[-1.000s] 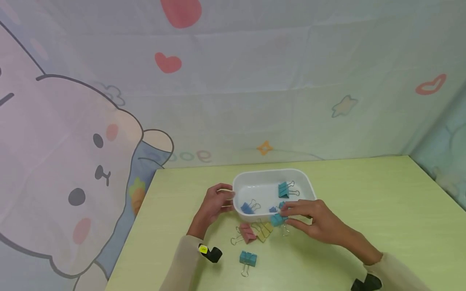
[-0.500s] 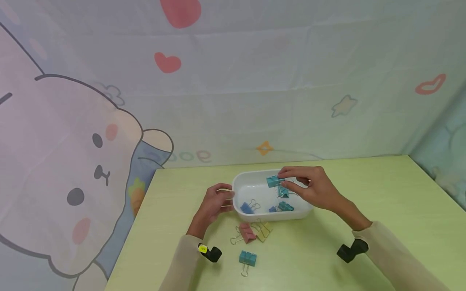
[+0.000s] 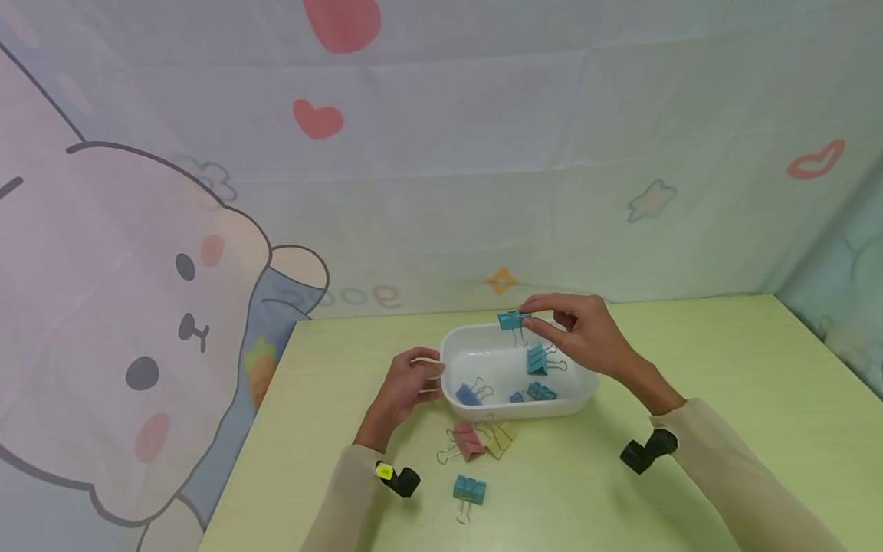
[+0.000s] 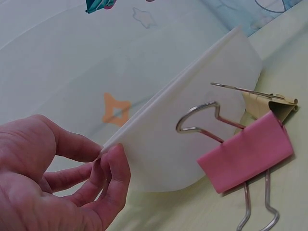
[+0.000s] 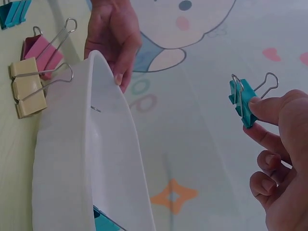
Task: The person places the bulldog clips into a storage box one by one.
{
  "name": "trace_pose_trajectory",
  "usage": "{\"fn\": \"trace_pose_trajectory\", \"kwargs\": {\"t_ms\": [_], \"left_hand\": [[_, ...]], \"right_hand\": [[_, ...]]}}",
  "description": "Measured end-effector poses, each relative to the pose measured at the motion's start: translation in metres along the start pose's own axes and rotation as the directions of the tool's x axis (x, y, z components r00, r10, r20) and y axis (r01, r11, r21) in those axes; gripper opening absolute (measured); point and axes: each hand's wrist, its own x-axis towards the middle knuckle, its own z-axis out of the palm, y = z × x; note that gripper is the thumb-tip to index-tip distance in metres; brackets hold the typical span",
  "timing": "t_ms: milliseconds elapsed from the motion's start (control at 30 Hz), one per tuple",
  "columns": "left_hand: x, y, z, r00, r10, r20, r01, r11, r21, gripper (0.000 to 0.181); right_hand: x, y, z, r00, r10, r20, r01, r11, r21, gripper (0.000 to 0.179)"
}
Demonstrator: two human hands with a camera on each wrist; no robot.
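Observation:
Between thumb and fingertips, my right hand [image 3: 586, 333] pinches a teal binder clip [image 3: 510, 320], held up over the far side of a white plastic tray [image 3: 476, 412]. The right wrist view shows this clip's wire handles spread apart. At the tray's left end, my left hand [image 3: 407, 383] holds the rim with thumb and fingers. Inside the tray lie a teal clip [image 3: 536, 359], a darker teal clip [image 3: 542, 392], a blue clip [image 3: 468, 395] and a tiny blue clip [image 3: 516, 396].
In front of the tray, a pink binder clip [image 3: 469, 442] lies against a yellow one [image 3: 501, 439]. Nearer the person is another teal clip [image 3: 470, 489] on the light green table [image 3: 697, 383]. A printed cloth [image 3: 441, 192] hangs behind the table.
My right hand has lifted the teal clip from the tray's near edge, up and away over its far side, the clip turning on the way. The left hand stays at the rim.

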Motion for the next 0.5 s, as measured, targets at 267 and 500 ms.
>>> {"fn": "trace_pose_trajectory", "kwargs": {"t_ms": [267, 500], "left_hand": [[0.0013, -0.0010, -0.0021, 1.000, 0.003, 0.009, -0.003, 1.000, 0.006, 0.034], [0.0014, -0.0023, -0.0031, 1.000, 0.007, 0.010, -0.007, 1.000, 0.007, 0.032]], "right_hand": [[-0.0004, 0.0003, 0.0004, 0.998, 0.064, -0.007, -0.064, 0.998, -0.021, 0.022], [-0.0010, 0.0017, 0.0019, 0.995, 0.100, -0.021, -0.101, 0.994, -0.037, 0.021]]}}
